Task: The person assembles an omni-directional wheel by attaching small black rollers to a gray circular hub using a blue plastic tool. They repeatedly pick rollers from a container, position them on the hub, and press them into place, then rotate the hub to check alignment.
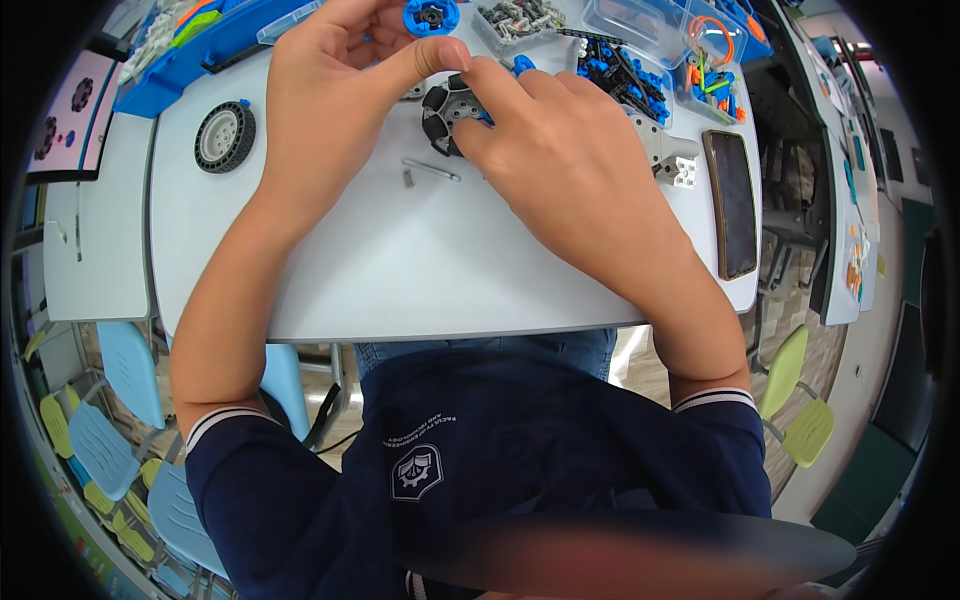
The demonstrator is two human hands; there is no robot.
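My left hand (335, 85) is raised at the top of the view, its fingers curled and thumb stretched toward the right hand. A round blue wheel hub (432, 17) with a dark centre sits at its fingers, partly cut off by the upper edge. My right hand (555, 125) bends over a wheel with black rollers and a grey hub (447, 112), thumb and index finger closed around its right side. The right fingertips meet the left thumb and hide part of this wheel. Below lie a thin grey axle (432, 170) and a small grey connector (408, 179).
A grey wheel with a black tyre (225, 137) lies left. Blue bins (225, 50) stand behind it. Clear boxes of small parts (712, 85) stand at the back right. A phone (732, 205) lies near the right edge, beside a grey bracket (670, 150). A screen (75, 115) is far left.
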